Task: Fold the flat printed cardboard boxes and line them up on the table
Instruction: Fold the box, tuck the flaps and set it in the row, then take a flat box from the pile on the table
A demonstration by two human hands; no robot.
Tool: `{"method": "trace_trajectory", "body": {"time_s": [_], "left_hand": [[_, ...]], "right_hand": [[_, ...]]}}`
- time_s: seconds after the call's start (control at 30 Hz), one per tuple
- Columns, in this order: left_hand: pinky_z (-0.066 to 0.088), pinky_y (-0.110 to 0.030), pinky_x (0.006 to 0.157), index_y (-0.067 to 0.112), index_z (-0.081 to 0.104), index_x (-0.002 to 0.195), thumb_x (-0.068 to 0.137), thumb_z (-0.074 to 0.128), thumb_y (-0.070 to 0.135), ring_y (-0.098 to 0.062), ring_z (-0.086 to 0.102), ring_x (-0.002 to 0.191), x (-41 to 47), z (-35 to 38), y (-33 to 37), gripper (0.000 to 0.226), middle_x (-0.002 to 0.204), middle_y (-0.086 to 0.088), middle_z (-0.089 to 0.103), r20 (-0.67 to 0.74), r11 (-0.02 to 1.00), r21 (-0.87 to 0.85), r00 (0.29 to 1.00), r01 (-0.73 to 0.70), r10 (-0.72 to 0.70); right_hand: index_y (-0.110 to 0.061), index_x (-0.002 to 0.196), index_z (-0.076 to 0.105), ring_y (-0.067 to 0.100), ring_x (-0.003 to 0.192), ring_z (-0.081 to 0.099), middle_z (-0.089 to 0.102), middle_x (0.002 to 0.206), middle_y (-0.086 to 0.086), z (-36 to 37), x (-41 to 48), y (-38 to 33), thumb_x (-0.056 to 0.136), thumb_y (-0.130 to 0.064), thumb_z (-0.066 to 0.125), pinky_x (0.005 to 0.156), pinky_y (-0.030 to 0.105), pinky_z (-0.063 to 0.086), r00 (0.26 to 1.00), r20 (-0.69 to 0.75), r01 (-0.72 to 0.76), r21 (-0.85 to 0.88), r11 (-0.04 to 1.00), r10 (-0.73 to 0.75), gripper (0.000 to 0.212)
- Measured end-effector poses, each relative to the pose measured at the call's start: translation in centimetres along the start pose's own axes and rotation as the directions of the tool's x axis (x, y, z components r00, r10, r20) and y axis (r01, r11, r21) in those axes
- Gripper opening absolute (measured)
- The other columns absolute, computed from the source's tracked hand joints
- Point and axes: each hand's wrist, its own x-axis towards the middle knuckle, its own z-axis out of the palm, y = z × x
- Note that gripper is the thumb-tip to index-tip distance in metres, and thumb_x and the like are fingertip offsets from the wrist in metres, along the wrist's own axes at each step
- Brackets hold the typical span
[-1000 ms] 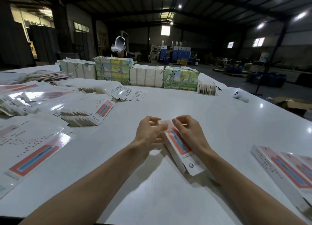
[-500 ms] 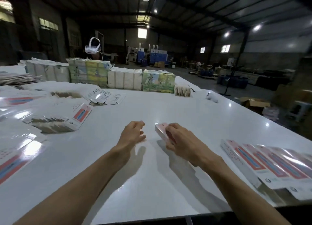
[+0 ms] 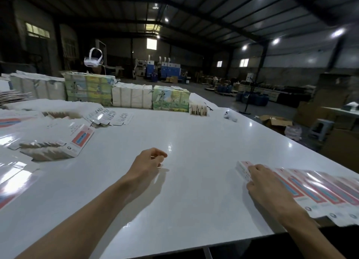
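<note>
My right hand (image 3: 268,188) lies over a folded pink-and-white printed box (image 3: 241,168), fingers across its top and thumb at its near side, gripping it. The box sits on the white table (image 3: 194,138), at the left end of a row of folded boxes (image 3: 320,192) running to the right edge. My left hand (image 3: 149,161) hovers just above the table's middle, fingers loosely curled and holding nothing. A fanned stack of flat printed boxes (image 3: 58,142) lies at the left.
More flat sheets (image 3: 11,181) lie at the near left edge. White bundles (image 3: 132,97) and colourful bundles (image 3: 171,100) line the table's far side, behind them a person wearing a white headset (image 3: 93,59). A white controller (image 3: 230,116) lies at the far right.
My right hand carried the folded box from the table's middle rightward to the row's left end. My left hand let go of it and stayed near the middle.
</note>
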Motion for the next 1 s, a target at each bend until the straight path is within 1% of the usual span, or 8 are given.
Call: {"method": "trace_trajectory", "body": {"time_s": [0.07,0.23,0.37,0.47,0.63,0.77,0.9,1.0], "left_hand": [[0.060,-0.032,0.089,0.030,0.079,0.098,0.101,0.064,0.019,-0.009,0.075,0.089,0.0,-0.1,-0.1,0.019,0.109,0.000,0.074,0.010,1.000,0.019,1.000,-0.003,0.003],[0.058,-0.027,0.085,0.031,0.078,0.099,0.101,0.063,0.019,-0.006,0.074,0.087,0.1,0.0,-0.2,0.019,0.107,0.003,0.074,0.008,0.999,0.047,1.000,-0.002,0.002],[0.055,-0.019,0.069,0.027,0.077,0.101,0.100,0.064,0.014,-0.013,0.076,0.080,0.2,-0.2,-0.1,0.019,0.107,-0.001,0.070,-0.068,0.999,-0.030,0.997,0.025,-0.027],[0.055,-0.024,0.064,0.020,0.075,0.101,0.098,0.062,0.008,-0.017,0.071,0.074,-0.2,0.1,0.0,0.018,0.101,-0.008,0.070,-0.131,0.996,-0.083,0.990,0.040,-0.051],[0.053,-0.020,0.060,0.025,0.073,0.103,0.097,0.060,0.015,-0.014,0.071,0.072,-0.1,-0.8,0.4,0.018,0.093,0.000,0.076,-0.181,0.997,0.019,0.981,0.076,-0.072],[0.056,-0.026,0.063,0.027,0.071,0.108,0.100,0.062,0.025,-0.015,0.072,0.080,2.1,-3.8,0.8,0.013,0.097,0.003,0.075,-0.278,0.973,0.204,0.959,0.112,-0.053],[0.054,-0.040,0.098,0.022,0.068,0.124,0.099,0.064,0.031,-0.028,0.067,0.113,6.2,-9.8,1.3,0.027,0.122,-0.006,0.072,-0.434,0.802,0.541,0.901,0.253,0.009],[0.046,-0.043,0.102,0.014,0.059,0.133,0.099,0.061,0.040,-0.036,0.055,0.124,8.2,-14.6,0.6,0.043,0.136,-0.015,0.059,-0.541,0.508,0.748,0.836,0.427,0.093]], "right_hand": [[-0.027,0.137,0.043,0.006,0.092,0.053,0.053,0.130,-0.008,-0.1,-0.2,0.3,0.102,-0.038,0.062,0.093,0.025,0.050,0.999,-0.021,-0.034,0.025,0.999,0.034,0.041],[-0.019,0.153,0.042,0.021,0.152,0.032,0.035,0.163,0.004,-0.9,1.0,-2.9,0.106,-0.033,0.056,0.127,0.037,0.027,0.982,-0.115,0.146,-0.058,0.988,-0.152,0.051],[-0.017,0.124,0.061,0.019,0.110,0.059,0.062,0.122,0.002,-2.4,2.5,-10.5,0.106,-0.031,0.048,0.094,0.035,0.054,0.888,-0.272,0.387,0.008,0.922,-0.371,0.026],[-0.018,0.096,0.059,0.025,0.077,0.064,0.067,0.088,0.000,-1.9,4.1,-16.1,0.105,-0.032,0.045,0.068,0.039,0.053,0.864,-0.267,0.468,0.110,0.877,-0.427,0.023],[-0.019,0.086,0.048,0.028,0.064,0.052,0.052,0.069,-0.003,2.3,4.6,-21.3,0.105,-0.035,0.042,0.058,0.036,0.031,0.829,-0.204,0.556,0.189,0.810,-0.521,0.025],[-0.022,0.095,0.056,0.023,0.064,0.057,0.058,0.069,-0.005,4.5,5.4,-21.4,0.104,-0.040,0.042,0.058,0.035,0.038,0.784,-0.216,0.621,0.247,0.744,-0.582,0.024],[-0.027,0.099,0.055,0.019,0.069,0.058,0.060,0.072,-0.005,5.1,6.0,-21.1,0.101,-0.038,0.045,0.061,0.034,0.039,0.774,-0.200,0.631,0.319,0.708,-0.600,0.015],[-0.030,0.101,0.054,0.016,0.068,0.056,0.058,0.070,-0.006,5.3,6.3,-21.3,0.101,-0.038,0.046,0.060,0.033,0.036,0.766,-0.207,0.638,0.364,0.678,-0.609,0.011]]}}
